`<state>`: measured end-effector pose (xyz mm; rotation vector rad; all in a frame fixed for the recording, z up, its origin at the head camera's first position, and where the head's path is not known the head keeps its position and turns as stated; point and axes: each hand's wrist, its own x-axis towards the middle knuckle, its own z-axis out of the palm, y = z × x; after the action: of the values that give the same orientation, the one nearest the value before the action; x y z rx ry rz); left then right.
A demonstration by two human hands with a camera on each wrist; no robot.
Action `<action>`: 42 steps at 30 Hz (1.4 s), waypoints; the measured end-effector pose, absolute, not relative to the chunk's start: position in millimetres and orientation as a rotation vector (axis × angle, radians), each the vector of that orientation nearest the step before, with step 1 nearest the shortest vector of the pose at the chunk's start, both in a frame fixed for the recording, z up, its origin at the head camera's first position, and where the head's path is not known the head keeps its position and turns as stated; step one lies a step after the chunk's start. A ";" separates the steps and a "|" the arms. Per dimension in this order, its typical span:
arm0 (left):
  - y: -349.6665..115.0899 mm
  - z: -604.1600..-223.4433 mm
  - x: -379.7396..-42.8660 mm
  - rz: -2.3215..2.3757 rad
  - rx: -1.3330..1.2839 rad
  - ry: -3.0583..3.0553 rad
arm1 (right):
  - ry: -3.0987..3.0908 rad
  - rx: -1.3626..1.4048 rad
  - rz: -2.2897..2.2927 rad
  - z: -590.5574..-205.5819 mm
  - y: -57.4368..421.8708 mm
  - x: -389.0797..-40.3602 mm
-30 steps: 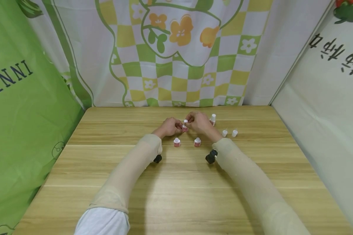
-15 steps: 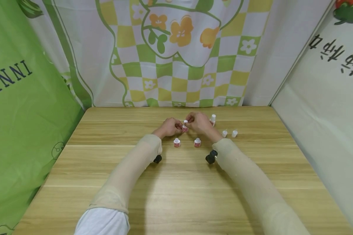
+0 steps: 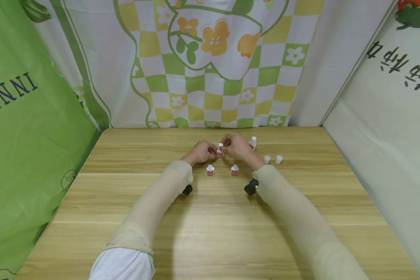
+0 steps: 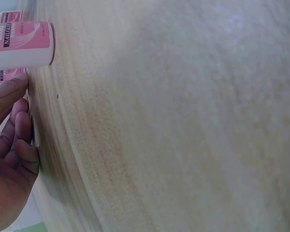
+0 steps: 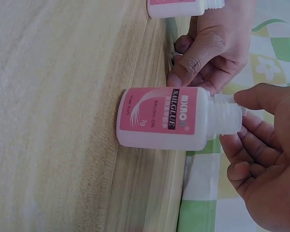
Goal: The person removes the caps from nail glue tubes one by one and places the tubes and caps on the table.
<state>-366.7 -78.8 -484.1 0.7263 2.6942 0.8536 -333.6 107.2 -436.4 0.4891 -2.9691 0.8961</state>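
Near the back of the table, my left hand [image 3: 203,151] steadies a small nail glue bottle [image 3: 220,154] with a pink label between thumb and fingers. From the other side my right hand [image 3: 236,146] pinches the white cap [image 3: 221,145] at the top of that bottle. The bottle stands upright. In the right wrist view a nearer uncapped bottle [image 5: 162,116] largely hides it, with my right thumb and fingers [image 5: 261,98] behind the neck. In the left wrist view, only part of its label [image 4: 7,75] shows by my thumb.
Two uncapped nail glue bottles stand in front, one on the left [image 3: 210,170] and one on the right [image 3: 235,170]. A capped bottle [image 3: 253,143] stands beyond my right hand. Two white brush caps, one [image 3: 267,159] beside the other [image 3: 279,159], rest with brushes upward.
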 end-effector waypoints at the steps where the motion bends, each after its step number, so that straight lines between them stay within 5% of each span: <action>1: -78.9 -483.9 -366.8 0.852 0.728 2.696 | -2.969 0.493 0.890 -436.2 107.1 -333.7; 42: -79.2 -483.1 -365.1 0.849 0.707 2.694 | -2.989 0.473 0.908 -437.8 105.9 -334.8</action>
<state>-365.1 -79.2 -483.1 0.7071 2.6944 0.8492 -334.8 105.9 -437.8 0.4729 -2.9888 0.9077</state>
